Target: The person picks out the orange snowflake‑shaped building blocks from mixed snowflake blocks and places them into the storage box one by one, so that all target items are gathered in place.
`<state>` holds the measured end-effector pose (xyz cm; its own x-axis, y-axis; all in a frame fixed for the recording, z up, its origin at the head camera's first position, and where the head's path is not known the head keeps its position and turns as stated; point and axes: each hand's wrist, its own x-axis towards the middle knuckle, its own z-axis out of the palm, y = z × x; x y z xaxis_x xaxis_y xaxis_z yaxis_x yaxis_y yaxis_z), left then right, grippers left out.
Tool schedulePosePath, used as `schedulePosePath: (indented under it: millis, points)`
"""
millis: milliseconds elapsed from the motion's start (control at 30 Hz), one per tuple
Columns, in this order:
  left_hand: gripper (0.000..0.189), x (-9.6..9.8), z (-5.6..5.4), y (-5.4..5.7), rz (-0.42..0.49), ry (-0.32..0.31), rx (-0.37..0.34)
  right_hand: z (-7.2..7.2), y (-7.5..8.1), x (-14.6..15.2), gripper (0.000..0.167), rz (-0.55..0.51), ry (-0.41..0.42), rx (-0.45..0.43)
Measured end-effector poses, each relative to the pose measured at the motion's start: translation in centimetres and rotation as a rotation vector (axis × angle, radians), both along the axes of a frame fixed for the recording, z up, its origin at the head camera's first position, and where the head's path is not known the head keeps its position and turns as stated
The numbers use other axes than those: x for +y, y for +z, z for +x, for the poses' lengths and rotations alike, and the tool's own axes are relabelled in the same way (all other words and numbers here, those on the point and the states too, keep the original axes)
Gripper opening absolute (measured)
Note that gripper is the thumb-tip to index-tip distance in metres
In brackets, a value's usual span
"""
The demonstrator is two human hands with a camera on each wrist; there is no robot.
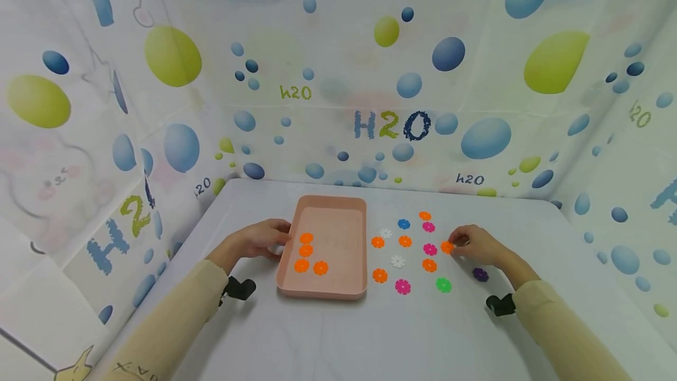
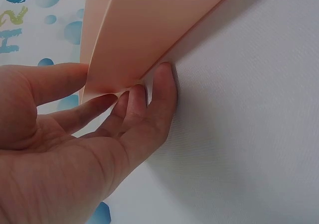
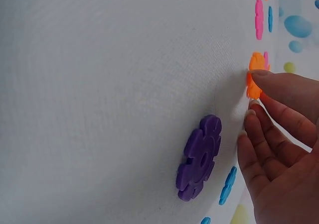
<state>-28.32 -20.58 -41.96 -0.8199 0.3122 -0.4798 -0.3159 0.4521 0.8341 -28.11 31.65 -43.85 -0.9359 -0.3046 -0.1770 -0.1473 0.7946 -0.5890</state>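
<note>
My left hand [image 1: 264, 239] is at the left side of a shallow pink tray [image 1: 341, 294]. In the left wrist view its thumb lies on the tray's rim and the other fingers curl against the outer wall. Several orange flower-shaped plastic discs [image 1: 305, 250] lie in the left part of the tray. To the right of it, my right hand [image 1: 476, 244] pinches an orange flower disc [image 3: 255, 79] between thumb and index finger, low over the cloth. A purple flower disc [image 3: 200, 158] lies under the right wrist, with a blue disc [image 3: 228, 185] beyond it.
Loose flower discs spread over the white tablecloth [image 1: 328, 340] between tray and right hand: several orange, a blue one [image 1: 404, 224], white ones [image 1: 397, 261], pink ones [image 1: 403, 286] and a green one [image 1: 443, 285]. A patterned curtain [image 1: 338, 75] hangs behind the table and along its sides.
</note>
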Motion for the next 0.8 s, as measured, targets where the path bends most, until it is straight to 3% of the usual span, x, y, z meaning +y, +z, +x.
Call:
schedulePosePath:
  millis: [500, 800]
  points:
    - [0.060, 0.03, -0.14, -0.25, -0.007, 0.006, -0.015, -0.19, -0.39, 0.29, 0.021, -0.023, -0.013, 0.017]
    - [0.057, 0.02, -0.25, -0.05, -0.018, -0.001, -0.007, 0.38, 0.38, 0.00, 0.018, -0.049, -0.015, 0.039]
